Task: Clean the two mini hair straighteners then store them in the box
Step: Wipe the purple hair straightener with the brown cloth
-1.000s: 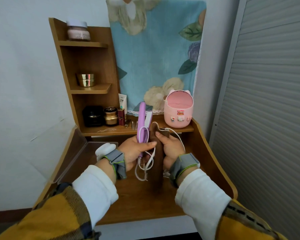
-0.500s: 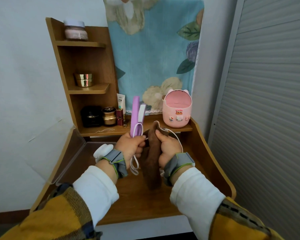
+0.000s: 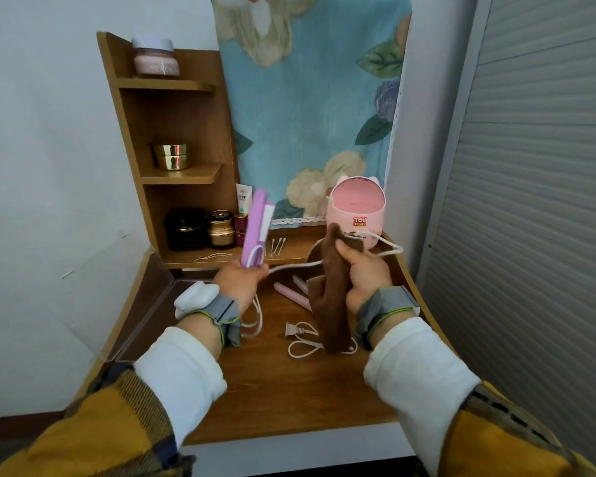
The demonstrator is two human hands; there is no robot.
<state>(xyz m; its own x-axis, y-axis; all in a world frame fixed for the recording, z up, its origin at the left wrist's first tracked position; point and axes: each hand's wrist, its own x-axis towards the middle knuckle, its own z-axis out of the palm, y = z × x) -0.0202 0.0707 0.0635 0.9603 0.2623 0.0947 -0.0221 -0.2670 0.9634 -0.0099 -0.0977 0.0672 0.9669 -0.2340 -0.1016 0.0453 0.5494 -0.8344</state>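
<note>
head view: the left hand (image 3: pixel 241 284) grips the lower end of the purple straightener (image 3: pixel 253 232), which stands upright and a little tilted above the desk (image 3: pixel 289 390), its two arms slightly apart at the top. its white cord (image 3: pixel 289 267) loops below the left wrist and also runs across towards the cloth. the right hand (image 3: pixel 362 273) clutches a brown cloth (image 3: pixel 331 304) that hangs down to the desk, apart from the purple straightener. a pink straightener (image 3: pixel 291 294) lies flat on the desk between the hands, partly behind the cloth, with a plug (image 3: pixel 291 329) in front of it. the clear box (image 3: pixel 145 318) sits open at the desk's left edge. a pink bin (image 3: pixel 356 208) stands behind the right hand.
</note>
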